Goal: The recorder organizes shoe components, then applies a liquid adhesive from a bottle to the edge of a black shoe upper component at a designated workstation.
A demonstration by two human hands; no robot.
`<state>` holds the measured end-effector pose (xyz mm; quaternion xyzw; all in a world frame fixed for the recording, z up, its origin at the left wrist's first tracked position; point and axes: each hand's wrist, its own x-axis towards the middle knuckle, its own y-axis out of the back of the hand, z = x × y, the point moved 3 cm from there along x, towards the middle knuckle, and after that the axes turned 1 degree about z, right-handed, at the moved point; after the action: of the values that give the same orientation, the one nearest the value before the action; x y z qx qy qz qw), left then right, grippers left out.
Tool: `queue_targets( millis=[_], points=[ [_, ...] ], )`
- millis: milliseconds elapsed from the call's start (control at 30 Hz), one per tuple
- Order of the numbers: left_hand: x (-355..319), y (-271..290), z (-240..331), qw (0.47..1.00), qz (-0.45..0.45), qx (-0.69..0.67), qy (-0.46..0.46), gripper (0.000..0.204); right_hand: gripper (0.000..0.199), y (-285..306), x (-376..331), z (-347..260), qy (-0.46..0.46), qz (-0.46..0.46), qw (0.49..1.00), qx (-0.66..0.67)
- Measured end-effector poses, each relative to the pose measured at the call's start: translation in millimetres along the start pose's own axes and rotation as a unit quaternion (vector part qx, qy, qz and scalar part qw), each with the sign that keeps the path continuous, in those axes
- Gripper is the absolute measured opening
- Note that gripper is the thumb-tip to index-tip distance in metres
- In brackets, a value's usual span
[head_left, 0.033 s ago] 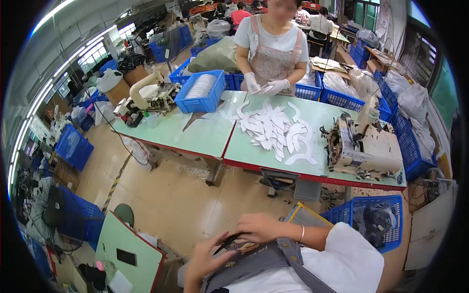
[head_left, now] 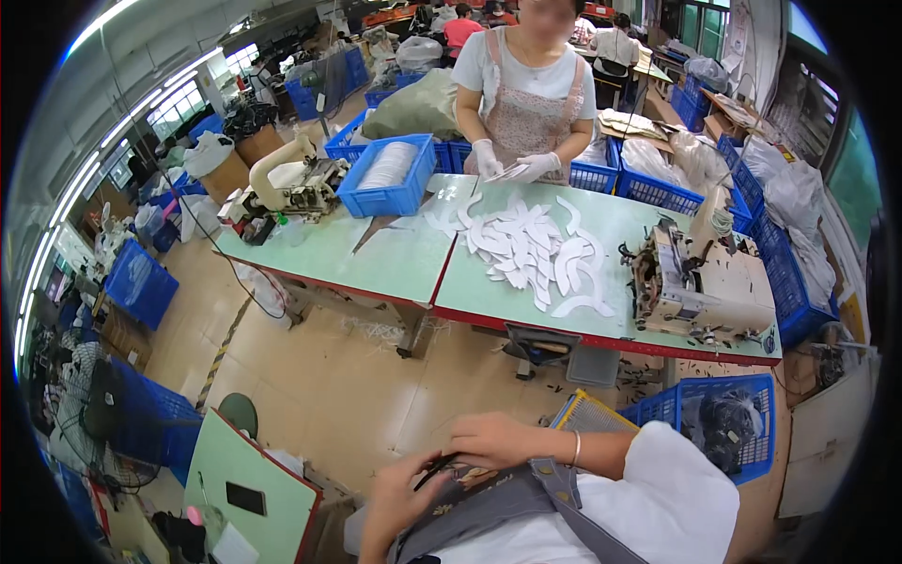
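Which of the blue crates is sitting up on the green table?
The blue crate holding a stack of white pieces, beside the cream sewing machine. It is the only one on the green table; the other blue crates stand on the floor around it.

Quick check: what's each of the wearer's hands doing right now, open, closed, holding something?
Left hand: fingers curled on a dark strap at the grey apron.
Right hand: resting flat on the apron; grip cannot be told.
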<state>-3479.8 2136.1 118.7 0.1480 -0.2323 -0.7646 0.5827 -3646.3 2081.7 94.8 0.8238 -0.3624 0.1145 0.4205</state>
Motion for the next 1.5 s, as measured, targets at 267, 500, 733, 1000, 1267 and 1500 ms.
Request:
queue_targets(
  millis=[267, 500, 733, 1000, 1267, 1500],
  points=[
    [3, 73, -58, 0.98, 0.176, 0.061, -0.069, 0.007, 0.014, -63, 92, 28, -0.135, -0.101, 0.964, 0.206],
    [19, 101, -93, 0.981, 0.151, 0.031, -0.12, 0.009, 0.017, -92, 108, 50, -0.221, -0.037, 0.875, 0.429],
    [61, 119, -103, 0.994, 0.107, -0.007, -0.036, 0.012, 0.014, -79, 128, 75, -0.266, -0.036, 0.9, 0.344],
    [116, 127, -110, 0.987, 0.155, 0.035, -0.004, 0.009, 0.015, -60, 164, 127, -0.232, -0.024, 0.91, 0.342],
    [206, 128, -89, 0.981, 0.165, 0.097, -0.01, 0.008, 0.015, -28, 187, 203, -0.203, 0.043, 0.868, 0.451],
    [267, 113, -92, 0.985, 0.122, 0.11, 0.056, 0.009, 0.015, 14, 183, 245, -0.224, 0.049, 0.86, 0.455]
  ],
)
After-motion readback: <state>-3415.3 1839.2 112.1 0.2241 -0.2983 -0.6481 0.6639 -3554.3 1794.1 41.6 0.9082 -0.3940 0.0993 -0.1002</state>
